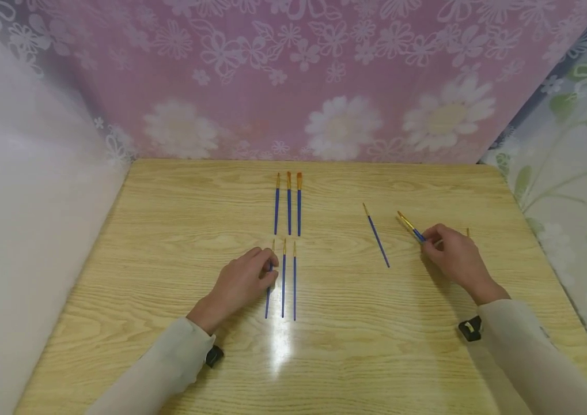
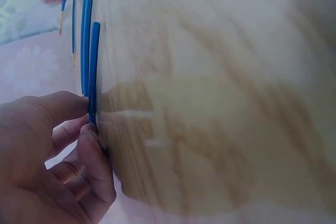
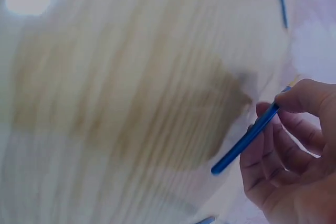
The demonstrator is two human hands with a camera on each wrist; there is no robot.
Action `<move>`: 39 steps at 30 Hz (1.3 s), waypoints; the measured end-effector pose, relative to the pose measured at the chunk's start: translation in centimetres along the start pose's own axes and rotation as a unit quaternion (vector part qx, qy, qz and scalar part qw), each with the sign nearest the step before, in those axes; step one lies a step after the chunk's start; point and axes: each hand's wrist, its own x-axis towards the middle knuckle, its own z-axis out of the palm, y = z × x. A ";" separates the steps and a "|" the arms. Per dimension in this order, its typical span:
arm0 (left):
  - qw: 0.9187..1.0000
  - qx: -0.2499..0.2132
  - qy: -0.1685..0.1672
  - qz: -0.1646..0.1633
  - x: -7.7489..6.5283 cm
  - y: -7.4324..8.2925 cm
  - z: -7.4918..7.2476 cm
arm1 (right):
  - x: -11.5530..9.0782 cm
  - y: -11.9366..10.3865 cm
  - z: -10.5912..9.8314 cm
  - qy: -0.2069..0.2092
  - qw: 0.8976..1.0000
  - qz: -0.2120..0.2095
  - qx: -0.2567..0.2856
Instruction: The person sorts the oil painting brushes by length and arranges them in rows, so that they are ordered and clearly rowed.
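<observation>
My left hand [image 1: 243,275] pinches a thin blue paintbrush [image 1: 268,297], the leftmost of three in the nearer row. In the left wrist view its blue handle [image 2: 94,61] runs up from between the thumb and fingers, close along the tabletop. Beside it lie a second paintbrush [image 1: 283,282] and a third paintbrush [image 1: 295,288], tips pointing away. Over on the right, my right hand [image 1: 451,253] holds another paintbrush [image 1: 411,226] between thumb and fingers, its bristles toward the far left. The right wrist view shows this brush's blue handle [image 3: 244,140] slanting out past the fingers.
Three paintbrushes with wider orange bristles [image 1: 289,202] form a farther row. A single thin paintbrush [image 1: 376,233] lies slanted left of my right hand. Another brush's tip [image 1: 468,232] shows behind that hand. A pink flowered cloth [image 1: 272,104] hangs along the table's [image 1: 169,202] far edge.
</observation>
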 end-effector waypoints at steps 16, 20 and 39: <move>1.000 -0.009 0.005 0.007 0.1 -0.2 0.3 | 1.7 -4.9 1.2 -0.060 0.977 0.024 0.205; 1.000 -0.010 0.004 0.009 -0.1 -0.1 0.2 | 2.7 -6.4 2.1 -0.076 0.968 0.013 0.238; 1.000 -0.014 -0.001 -0.001 0.0 -0.2 0.2 | 7.9 -12.3 5.7 -0.124 0.939 -0.003 0.320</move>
